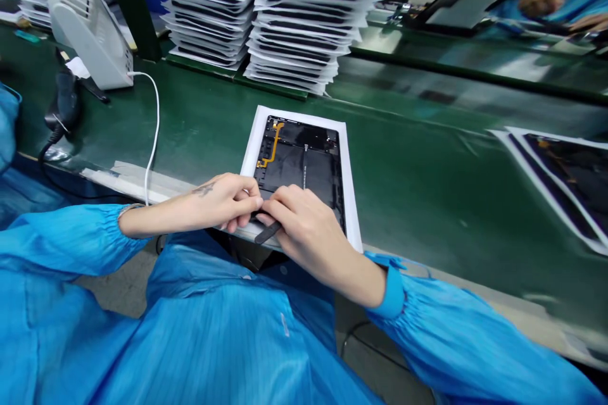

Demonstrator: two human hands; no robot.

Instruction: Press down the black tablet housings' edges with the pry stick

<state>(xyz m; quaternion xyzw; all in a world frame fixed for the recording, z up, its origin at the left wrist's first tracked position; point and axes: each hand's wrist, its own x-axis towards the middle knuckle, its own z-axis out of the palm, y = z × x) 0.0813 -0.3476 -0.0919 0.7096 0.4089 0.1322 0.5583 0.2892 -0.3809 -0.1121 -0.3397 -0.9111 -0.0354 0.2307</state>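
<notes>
Fingers of the right hand are closed around a slim black pry tool, seen from my remote post through the head camera; those of the left hand are curled against the right hand at the tablet's lower edge, and I cannot tell whether they also grip the tool. A long green workbench crosses the view, with a blue smock sleeve at lower left. Beyond it rise two tall stacks of white-edged trays, each layer holding a black panel, though their exact contents are partly hidden. A white fan stands at left, trailing a white cable. A white sheet lies on the bench directly before the hands, bearing a black tablet housing, whose lower edge the hands cover. An orange flex cable runs across its upper left area. I judge the step in hand to be tool work along that lower edge; the next move appears to call for a steady, shallow hold on the tool, clear of the flex cable.
</notes>
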